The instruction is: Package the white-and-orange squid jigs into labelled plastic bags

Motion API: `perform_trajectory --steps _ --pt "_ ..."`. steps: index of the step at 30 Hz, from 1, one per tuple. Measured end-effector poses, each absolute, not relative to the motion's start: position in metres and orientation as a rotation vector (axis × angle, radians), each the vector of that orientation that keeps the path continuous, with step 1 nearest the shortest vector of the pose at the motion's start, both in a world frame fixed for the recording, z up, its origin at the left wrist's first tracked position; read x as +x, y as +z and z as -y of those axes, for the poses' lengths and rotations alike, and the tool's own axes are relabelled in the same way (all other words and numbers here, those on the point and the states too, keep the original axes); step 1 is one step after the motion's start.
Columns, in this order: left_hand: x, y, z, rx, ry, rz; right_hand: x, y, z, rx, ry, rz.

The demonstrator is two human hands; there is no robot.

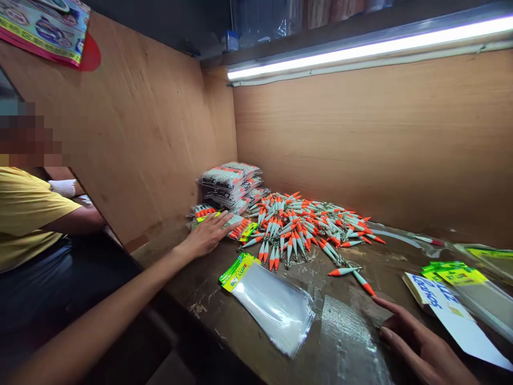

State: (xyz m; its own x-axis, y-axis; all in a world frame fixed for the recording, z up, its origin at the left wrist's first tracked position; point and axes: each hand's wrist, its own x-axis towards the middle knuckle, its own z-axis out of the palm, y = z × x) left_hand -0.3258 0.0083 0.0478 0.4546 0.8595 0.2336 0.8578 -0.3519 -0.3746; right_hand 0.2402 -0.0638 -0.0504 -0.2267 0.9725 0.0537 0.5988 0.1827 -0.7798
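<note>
My left hand (pixel 205 236) lies flat with fingers stretched over a filled clear packet of lures (pixel 239 226) that has a yellow-green label. To its right spreads a heap of orange-and-white fishing lures (pixel 298 224) with metal hooks at their ends. At the lower right, my right hand (pixel 419 339) has its thumb and index finger apart, with nothing visible between them. Its index fingertip is at the orange tip of a loose lure (pixel 364 282), perhaps touching it. Between the hands lies a stack of clear header-card bags (pixel 272 307) reading "LURE".
Filled lure packets (pixel 230 184) are piled in the corner. A white card with blue writing (pixel 452 315) and more labelled bags (pixel 476 289) lie at the right. Clear tape (pixel 348 337) covers part of the table. A person in a yellow shirt (pixel 32 203) sits beyond the wooden partition (pixel 152 123).
</note>
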Motion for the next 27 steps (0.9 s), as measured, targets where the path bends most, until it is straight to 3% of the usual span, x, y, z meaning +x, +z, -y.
perform_trajectory --steps 6,13,18,22,27 --pt "-0.337 0.032 -0.064 -2.305 0.01 1.36 0.236 -0.039 0.065 -1.441 0.795 1.955" --pt "-0.362 0.047 -0.061 -2.364 -0.5 1.4 0.24 -0.041 0.065 -1.391 0.644 2.124" --pt "-0.376 0.059 -0.047 -2.012 -0.951 1.734 0.241 -0.043 0.066 -1.342 0.569 2.146" --pt "-0.401 0.061 -0.018 -1.596 -1.395 1.98 0.241 -0.044 0.066 -1.341 0.555 2.133" --pt "-0.431 0.053 0.095 -1.35 -1.512 2.029 0.243 -0.048 0.065 -1.363 0.465 2.051"
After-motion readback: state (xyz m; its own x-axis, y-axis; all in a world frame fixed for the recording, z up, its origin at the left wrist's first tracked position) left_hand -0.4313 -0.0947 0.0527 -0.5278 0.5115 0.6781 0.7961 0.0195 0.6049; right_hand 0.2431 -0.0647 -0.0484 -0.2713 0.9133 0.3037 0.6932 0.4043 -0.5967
